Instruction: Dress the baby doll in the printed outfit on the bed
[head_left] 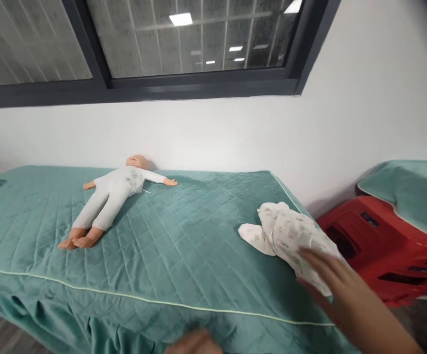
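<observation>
My right hand (331, 282) is over the lower end of a white baby garment (290, 233) with a small print. Its fingers are stretched out with the thumb apart; whether they touch the cloth I cannot tell. The garment lies bunched near the right end of the bed, one narrow part pointing left. Only a blurred bit of my left hand (193, 342) shows at the bottom edge, its fingers hidden. A baby doll (119, 184) in a white suit lies on its back further left, arms spread, feet toward me.
Under the doll and garment is a bed with a green quilted cover (184, 246) and pale piping. Behind it stands a white wall with a dark-framed window (198, 87). Red plastic stools (386, 250) with a green cloth (415, 191) on top stand to the right.
</observation>
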The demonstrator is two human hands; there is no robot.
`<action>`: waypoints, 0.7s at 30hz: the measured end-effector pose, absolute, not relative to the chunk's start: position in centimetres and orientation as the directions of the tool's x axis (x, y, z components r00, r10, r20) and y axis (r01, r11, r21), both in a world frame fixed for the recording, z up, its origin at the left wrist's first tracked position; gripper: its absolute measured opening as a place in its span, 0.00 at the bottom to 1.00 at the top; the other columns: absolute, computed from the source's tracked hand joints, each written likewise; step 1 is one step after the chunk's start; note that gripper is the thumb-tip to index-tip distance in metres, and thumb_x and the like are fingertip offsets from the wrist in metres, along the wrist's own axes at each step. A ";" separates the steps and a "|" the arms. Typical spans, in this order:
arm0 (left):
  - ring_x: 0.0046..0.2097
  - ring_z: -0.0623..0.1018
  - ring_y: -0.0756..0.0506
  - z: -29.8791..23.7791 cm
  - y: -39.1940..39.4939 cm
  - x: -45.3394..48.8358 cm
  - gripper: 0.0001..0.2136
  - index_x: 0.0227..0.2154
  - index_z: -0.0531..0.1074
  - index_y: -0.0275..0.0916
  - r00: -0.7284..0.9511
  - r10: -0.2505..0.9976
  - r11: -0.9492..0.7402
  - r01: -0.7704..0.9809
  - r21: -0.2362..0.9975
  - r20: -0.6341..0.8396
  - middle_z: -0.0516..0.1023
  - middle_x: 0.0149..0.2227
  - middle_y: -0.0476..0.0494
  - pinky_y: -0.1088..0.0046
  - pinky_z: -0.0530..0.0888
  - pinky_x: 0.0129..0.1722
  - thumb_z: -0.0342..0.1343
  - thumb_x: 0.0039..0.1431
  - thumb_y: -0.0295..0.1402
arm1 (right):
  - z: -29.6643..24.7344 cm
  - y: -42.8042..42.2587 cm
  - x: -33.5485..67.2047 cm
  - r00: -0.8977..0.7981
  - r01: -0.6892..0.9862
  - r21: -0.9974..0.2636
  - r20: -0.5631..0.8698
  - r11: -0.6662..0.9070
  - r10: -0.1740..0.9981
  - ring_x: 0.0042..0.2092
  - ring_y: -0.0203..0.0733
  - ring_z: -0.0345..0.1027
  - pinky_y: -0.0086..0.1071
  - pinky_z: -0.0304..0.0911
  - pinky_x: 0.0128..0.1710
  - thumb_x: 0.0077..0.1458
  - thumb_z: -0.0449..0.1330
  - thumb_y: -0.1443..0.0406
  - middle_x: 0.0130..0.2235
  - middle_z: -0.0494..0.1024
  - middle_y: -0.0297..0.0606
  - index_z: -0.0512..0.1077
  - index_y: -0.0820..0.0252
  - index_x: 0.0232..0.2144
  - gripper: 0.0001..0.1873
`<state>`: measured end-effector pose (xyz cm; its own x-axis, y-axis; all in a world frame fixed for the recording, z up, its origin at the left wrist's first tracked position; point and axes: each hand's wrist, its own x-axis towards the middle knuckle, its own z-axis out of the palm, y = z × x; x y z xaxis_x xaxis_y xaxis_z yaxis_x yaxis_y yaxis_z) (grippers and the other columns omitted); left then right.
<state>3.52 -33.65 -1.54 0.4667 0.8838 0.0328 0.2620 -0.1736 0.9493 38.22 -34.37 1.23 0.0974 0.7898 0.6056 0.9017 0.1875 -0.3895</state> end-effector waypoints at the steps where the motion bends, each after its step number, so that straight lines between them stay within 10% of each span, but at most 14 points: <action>1: 0.38 0.77 0.41 -1.6 -33.0 4.3 0.08 0.30 0.77 0.51 0.462 0.886 -0.183 0.263 0.947 0.043 0.78 0.31 0.47 0.63 0.75 0.38 0.55 0.56 0.45 | 1.3 -32.3 39.8 0.067 0.928 -0.341 0.546 0.148 0.835 0.54 0.59 0.68 0.49 0.63 0.52 0.51 0.60 0.44 0.53 0.75 0.46 0.73 0.51 0.50 0.29; 4: 0.38 0.75 0.44 -1.3 -28.5 7.0 0.12 0.32 0.75 0.43 0.377 0.924 -0.162 0.240 0.957 0.062 0.77 0.34 0.43 0.64 0.72 0.43 0.50 0.62 0.43 | 1.6 -27.5 43.0 0.339 0.888 -0.425 0.346 -0.176 0.875 0.49 0.61 0.71 0.45 0.64 0.43 0.51 0.58 0.45 0.48 0.76 0.56 0.69 0.62 0.52 0.34; 7: 0.37 0.76 0.45 -0.6 -22.3 9.0 0.13 0.34 0.74 0.38 0.372 0.928 0.012 0.013 1.000 -0.016 0.76 0.35 0.41 0.67 0.73 0.39 0.54 0.60 0.44 | 2.3 -25.2 42.8 0.411 0.783 -0.537 0.067 -0.315 0.909 0.37 0.51 0.73 0.37 0.63 0.34 0.52 0.58 0.45 0.37 0.79 0.45 0.71 0.61 0.44 0.28; 13: 0.54 0.74 0.38 -1.6 -16.1 8.7 0.18 0.48 0.74 0.38 0.532 0.846 0.295 -0.510 0.808 0.027 0.74 0.54 0.34 0.57 0.72 0.53 0.62 0.56 0.40 | 4.3 -22.8 34.3 0.250 0.291 -0.957 0.073 -0.003 0.965 0.37 0.45 0.71 0.34 0.65 0.34 0.52 0.62 0.48 0.39 0.79 0.37 0.71 0.58 0.46 0.25; 21: 0.57 0.73 0.34 -3.2 -18.1 8.4 0.35 0.55 0.71 0.40 0.346 0.938 0.228 -0.638 0.735 0.010 0.77 0.53 0.36 0.55 0.65 0.61 0.73 0.40 0.34 | 3.3 -13.7 24.5 0.010 0.127 -0.977 0.176 0.173 0.984 0.28 0.34 0.61 0.28 0.58 0.30 0.50 0.64 0.50 0.27 0.72 0.29 0.70 0.59 0.29 0.18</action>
<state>8.42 -18.09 -3.23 0.3463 0.9381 0.0098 -0.6381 0.2278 0.7355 24.46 -13.74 3.30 0.0096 0.9844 0.1757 0.1267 0.1731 -0.9767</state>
